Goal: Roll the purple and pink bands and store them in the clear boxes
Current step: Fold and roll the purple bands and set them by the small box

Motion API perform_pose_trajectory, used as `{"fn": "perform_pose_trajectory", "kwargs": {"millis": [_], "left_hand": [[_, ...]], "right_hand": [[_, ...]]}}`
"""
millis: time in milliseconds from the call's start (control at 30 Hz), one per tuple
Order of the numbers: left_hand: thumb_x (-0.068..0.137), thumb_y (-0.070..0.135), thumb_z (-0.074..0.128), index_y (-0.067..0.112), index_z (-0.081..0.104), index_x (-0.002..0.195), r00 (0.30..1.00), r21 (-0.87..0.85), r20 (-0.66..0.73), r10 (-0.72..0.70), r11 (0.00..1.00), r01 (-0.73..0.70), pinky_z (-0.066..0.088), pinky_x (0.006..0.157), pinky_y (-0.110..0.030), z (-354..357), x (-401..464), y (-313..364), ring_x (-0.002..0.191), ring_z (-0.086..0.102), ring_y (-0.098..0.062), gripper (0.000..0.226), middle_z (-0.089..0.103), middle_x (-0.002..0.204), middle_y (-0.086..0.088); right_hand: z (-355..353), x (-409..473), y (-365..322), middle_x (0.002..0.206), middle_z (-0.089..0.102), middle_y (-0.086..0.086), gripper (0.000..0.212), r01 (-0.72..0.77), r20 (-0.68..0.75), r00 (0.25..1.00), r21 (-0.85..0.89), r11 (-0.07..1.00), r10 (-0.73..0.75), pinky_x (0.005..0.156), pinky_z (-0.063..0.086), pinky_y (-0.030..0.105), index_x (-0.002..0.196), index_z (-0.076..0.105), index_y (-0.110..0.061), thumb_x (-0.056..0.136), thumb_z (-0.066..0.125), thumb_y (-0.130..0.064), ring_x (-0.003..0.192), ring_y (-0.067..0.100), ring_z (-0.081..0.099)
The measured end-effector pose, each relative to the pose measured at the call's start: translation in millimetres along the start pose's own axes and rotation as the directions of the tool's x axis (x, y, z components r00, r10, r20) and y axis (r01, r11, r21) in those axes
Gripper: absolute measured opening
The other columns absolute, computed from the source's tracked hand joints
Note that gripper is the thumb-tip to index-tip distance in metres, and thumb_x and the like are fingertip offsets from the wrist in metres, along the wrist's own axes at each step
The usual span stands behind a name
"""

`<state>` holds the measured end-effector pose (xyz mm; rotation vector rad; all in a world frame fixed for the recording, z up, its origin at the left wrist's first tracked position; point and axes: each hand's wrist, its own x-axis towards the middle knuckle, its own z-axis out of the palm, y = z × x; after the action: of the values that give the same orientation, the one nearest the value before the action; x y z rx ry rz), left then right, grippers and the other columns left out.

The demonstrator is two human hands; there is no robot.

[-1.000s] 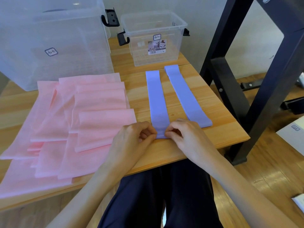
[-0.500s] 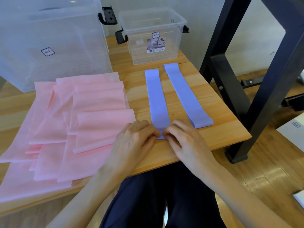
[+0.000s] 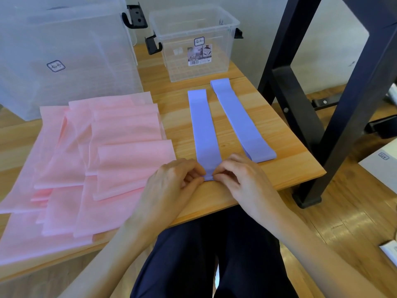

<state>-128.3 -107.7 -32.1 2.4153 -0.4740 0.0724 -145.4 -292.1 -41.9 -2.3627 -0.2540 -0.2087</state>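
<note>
Clearly everything is laid out around the wooden table [image 3: 236, 117] so that rolling can go from the near edge toward the boxes. The large clear box [image 3: 64, 57] stands at the far left of the table, and I judge it is meant for the wide pink bands [image 3: 103, 160], which lie spread and overlapping just in front of it and cover the left half of the table. The small clear box [image 3: 194, 43] stands at the far middle of the table with no lid on, and it looks empty. Two purple bands lie flat and lengthwise on the right half of the table, their far ends near the small box: the right purple band [image 3: 240, 120] is not touched, while the left purple band [image 3: 204, 127] has its near end at the table's front edge, between the hands.

Both hands rest low on the table at this front edge, knuckles up, wrists coming from the person's lap. The left hand [image 3: 171, 181] and the right hand [image 3: 245, 179] each pinch the near end of the left purple band with curled fingertips, and a small fold is raised there. It seems the first turn of the roll is only starting.
</note>
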Motion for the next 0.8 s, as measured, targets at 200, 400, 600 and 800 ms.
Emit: {"fn": "perform_pose_trajectory", "kwargs": {"millis": [200,400,600,800], "left_hand": [[0.084,0.023,0.068,0.03,0.065,0.077,0.986,0.026,0.034,-0.16,0.987,0.159,0.052,0.071,-0.029,-1.6,11.9,10.5,0.075,0.06,-0.001,0.011,0.063,0.075,0.016],[0.084,0.017,0.071,0.029,0.068,0.084,0.994,0.151,-0.069,0.083,0.986,-0.072,0.041,0.058,-0.02,2.7,3.8,6.9,0.077,0.061,-0.013,0.013,0.062,0.083,0.014],[0.086,0.024,0.074,0.028,0.073,0.093,0.99,0.105,-0.06,0.124,0.987,-0.118,0.042,0.061,-0.017,3.8,-3.2,-4.0,0.082,0.059,-0.011,0.009,0.059,0.09,0.017],[0.089,0.025,0.069,0.03,0.069,0.086,0.998,0.087,-0.033,0.056,0.995,-0.053,0.039,0.069,-0.024,3.0,0.9,1.1,0.079,0.057,-0.011,0.005,0.058,0.084,0.016]], "right_hand": [[2.0,1.7,-2.5,0.085,0.055,-0.004,0.009,-0.049,-0.054,0.998,-0.091,0.995,0.045,0.074,0.043,0.026,0.084,0.068,-0.012,0.086,0.074,-0.017,0.085,0.012,0.051],[6.3,-1.8,1.9,0.08,0.054,-0.004,0.012,0.02,-0.128,0.991,-0.103,0.994,-0.033,0.069,0.041,0.029,0.079,0.067,-0.01,0.086,0.075,-0.016,0.08,0.015,0.052],[2.8,-5.0,11.7,0.084,0.056,-0.001,0.011,0.108,-0.117,0.986,-0.071,0.992,-0.115,0.075,0.042,0.024,0.085,0.072,-0.008,0.086,0.074,-0.019,0.082,0.016,0.053],[-2.1,-0.7,4.7,0.086,0.057,-0.002,0.01,0.033,-0.021,0.999,-0.021,0.999,-0.033,0.076,0.039,0.016,0.087,0.072,-0.008,0.092,0.068,-0.016,0.084,0.011,0.052]]}}
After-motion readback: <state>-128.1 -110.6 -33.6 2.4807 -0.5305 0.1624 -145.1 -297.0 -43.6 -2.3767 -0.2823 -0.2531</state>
